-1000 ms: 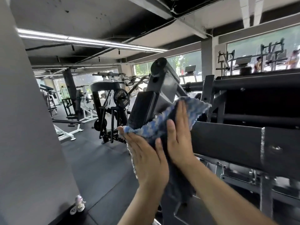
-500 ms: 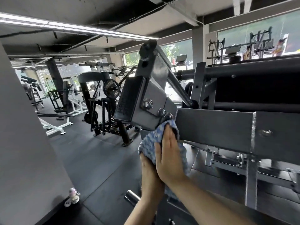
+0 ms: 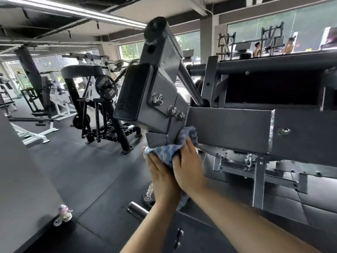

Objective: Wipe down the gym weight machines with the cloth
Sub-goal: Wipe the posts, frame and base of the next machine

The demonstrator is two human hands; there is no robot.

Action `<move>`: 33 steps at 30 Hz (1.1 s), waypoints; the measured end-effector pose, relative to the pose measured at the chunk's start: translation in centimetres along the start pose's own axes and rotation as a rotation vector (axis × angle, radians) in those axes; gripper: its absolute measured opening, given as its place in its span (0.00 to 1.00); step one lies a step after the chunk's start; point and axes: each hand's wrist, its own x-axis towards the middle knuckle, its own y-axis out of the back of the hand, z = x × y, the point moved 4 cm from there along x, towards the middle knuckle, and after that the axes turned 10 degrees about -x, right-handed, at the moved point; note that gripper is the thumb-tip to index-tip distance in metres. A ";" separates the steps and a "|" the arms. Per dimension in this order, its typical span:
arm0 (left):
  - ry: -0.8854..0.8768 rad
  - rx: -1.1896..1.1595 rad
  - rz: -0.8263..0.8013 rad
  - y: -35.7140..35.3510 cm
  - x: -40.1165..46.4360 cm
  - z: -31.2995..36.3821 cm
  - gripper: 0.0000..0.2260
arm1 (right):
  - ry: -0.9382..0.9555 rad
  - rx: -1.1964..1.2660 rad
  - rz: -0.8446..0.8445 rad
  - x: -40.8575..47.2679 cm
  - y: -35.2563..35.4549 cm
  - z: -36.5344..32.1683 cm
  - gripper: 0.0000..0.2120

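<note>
A blue and white cloth (image 3: 168, 151) is sandwiched between my two hands, under the bolted joint of a grey steel weight machine (image 3: 228, 128). My left hand (image 3: 161, 177) lies flat, fingers straight, pressing the cloth from the left. My right hand (image 3: 188, 166) presses it with straight fingers from the right, against the lower end of the machine's angled arm (image 3: 160, 84). The cloth's upper edge touches the horizontal beam, and its lower end hangs out of sight behind my wrists.
A grey wall panel (image 3: 20, 176) fills the left, with a small white toy-like object (image 3: 63, 214) at its foot. Black plate-loaded machines (image 3: 102, 106) and white benches (image 3: 34, 132) stand across the rubber floor. A chrome bar end (image 3: 136, 209) and a weight plate (image 3: 148, 193) lie below my hands.
Both hands and the cloth slid down from the upper arm of the machine to the underside of its bolted joint. The view moved closer to the machine.
</note>
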 end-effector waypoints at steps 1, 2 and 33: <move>0.034 -0.013 -0.023 -0.3 -0.8 -0.4 0.42 | 0.009 -0.007 -0.007 -0.7 0.0 0.2 0.33; 0.082 -0.059 -0.046 -0.4 -1.4 -0.6 0.41 | 0.008 -0.002 -0.008 -1.0 0.0 0.3 0.30; 1.176 -1.406 -0.241 -8.5 -0.6 5.8 0.17 | -0.883 1.401 0.168 -3.7 9.2 9.9 0.12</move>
